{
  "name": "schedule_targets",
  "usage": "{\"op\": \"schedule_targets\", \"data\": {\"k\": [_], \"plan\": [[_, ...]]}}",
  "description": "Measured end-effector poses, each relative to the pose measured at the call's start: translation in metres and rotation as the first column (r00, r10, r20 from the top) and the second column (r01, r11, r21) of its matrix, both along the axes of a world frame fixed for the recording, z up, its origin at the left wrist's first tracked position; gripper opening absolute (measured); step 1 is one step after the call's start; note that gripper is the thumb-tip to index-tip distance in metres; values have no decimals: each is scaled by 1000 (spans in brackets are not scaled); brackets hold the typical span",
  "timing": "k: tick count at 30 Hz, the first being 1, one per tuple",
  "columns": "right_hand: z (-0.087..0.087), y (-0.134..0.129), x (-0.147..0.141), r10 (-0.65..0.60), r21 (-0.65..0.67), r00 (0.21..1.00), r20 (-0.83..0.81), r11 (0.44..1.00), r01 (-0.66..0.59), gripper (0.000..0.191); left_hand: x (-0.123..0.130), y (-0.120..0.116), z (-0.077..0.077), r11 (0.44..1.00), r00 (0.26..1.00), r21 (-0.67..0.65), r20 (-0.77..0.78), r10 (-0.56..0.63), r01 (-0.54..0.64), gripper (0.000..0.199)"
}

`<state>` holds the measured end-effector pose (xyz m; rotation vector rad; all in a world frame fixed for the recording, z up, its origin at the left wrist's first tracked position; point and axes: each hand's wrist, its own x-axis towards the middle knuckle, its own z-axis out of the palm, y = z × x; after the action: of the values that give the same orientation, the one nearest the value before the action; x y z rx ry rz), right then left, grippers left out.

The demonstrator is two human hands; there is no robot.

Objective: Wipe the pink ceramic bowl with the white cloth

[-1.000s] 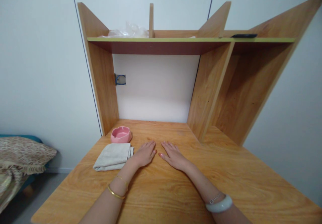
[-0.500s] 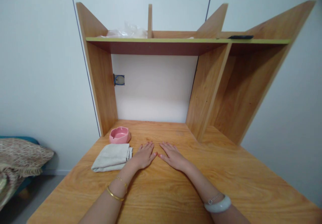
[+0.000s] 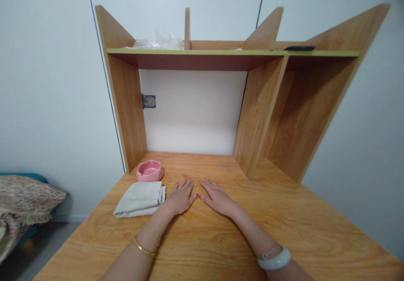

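Note:
My left hand [image 3: 181, 197] lies palm down on the wooden desk [image 3: 202, 247], fingers stretched out and holding nothing. Beside it my right hand [image 3: 217, 198] rests flat in the same way, with the two thumbs nearly meeting. A folded pale grey cloth [image 3: 139, 199] lies just left of my left hand, its near right part behind the wrist. Behind the cloth stands a pink faceted ashtray [image 3: 150, 171] with nothing visible in it. Gold bracelets circle my left wrist; a silver one and a white bangle are on the right.
A wooden shelf unit [image 3: 195, 52] rises at the desk's back, with uprights on both sides. On it lie a clear plastic bag [image 3: 160, 40] and a dark flat object [image 3: 299, 48]. A wall box with wires [image 3: 149, 101] is behind. A patterned cushion [image 3: 31, 194] sits at far left.
The view has shifted very slightly. Both hands, the cloth and the ashtray stay where they were.

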<state>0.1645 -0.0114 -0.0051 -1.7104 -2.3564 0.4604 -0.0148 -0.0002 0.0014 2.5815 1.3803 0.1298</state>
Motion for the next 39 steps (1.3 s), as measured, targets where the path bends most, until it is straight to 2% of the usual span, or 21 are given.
{"op": "schedule_targets", "data": {"k": [39], "plan": [[-2, 1, 0, 8, 12, 1000, 26, 1000, -8, 64, 0, -2, 2, 1000, 1000, 4, -3, -10, 10, 65]]}}
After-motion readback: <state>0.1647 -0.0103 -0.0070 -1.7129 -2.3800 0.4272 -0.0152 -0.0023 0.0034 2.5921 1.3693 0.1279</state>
